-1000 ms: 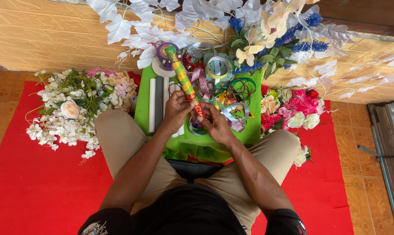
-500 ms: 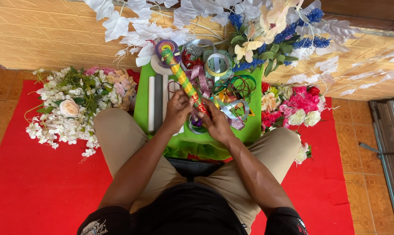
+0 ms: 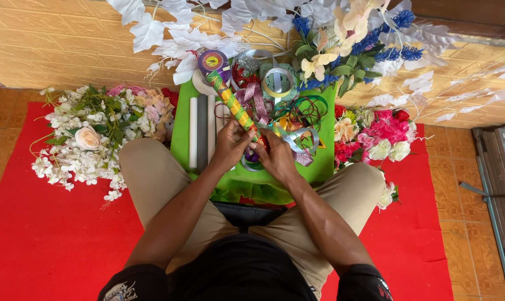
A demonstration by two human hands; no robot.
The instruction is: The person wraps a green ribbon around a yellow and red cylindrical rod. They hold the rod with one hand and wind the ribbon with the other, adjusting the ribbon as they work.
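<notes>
A red mat [image 3: 46, 245] covers the tiled floor under me, and the green worktop [image 3: 181, 134] sits between my knees, crowded with ribbon rolls [image 3: 278, 82]. My left hand [image 3: 230, 146] and right hand [image 3: 276, 158] are both closed around the near end of the wrapped stick [image 3: 234, 105], which slants away toward the purple spool [image 3: 212, 60]. Judging by the green, gold and red bands already covering all the length I can see, the wrapping looks nearly done; the end inside my hands seems to be what is left (I cannot see it). White flowers [image 3: 85, 147] lie to my left, pink ones [image 3: 383, 131] to my right. Whether any ribbon runs between my fingers is hidden.
</notes>
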